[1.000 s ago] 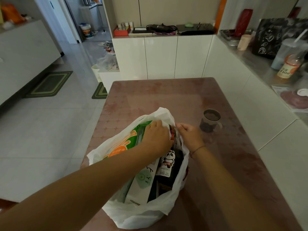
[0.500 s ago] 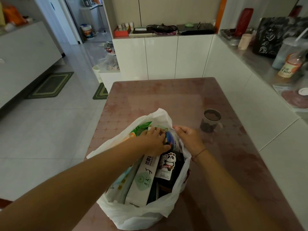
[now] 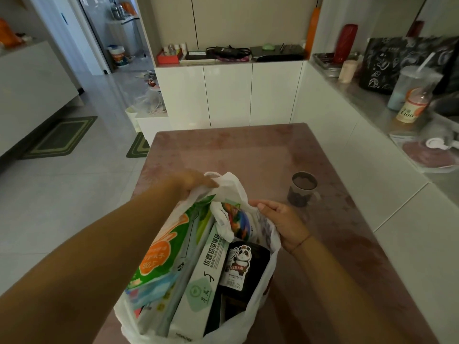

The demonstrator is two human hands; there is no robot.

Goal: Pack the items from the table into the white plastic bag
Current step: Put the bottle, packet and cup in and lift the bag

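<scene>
Pink table (image 3: 248,150) had white plastic bag (image 3: 232,186) on it, near front edge, mouth up. Inside stood green pack (image 3: 161,249), long white box (image 3: 206,276), black panda pack (image 3: 238,264) and bright pack (image 3: 238,219), tops poking out. Up at far handle, left hand (image 3: 196,181) gripped plastic, fingers curled tight, lifting it. On right rim, right hand (image 3: 280,219) had fingers bent round thin plastic, thumb on top. Guess: both hands held mouth wide so nothing fell out. Dark mug (image 3: 303,189) stood on table, well apart from bag. Maybe last thing to pack.

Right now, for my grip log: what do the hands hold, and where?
The white plastic bag: left hand grips its far handle, right hand its right rim.
</scene>
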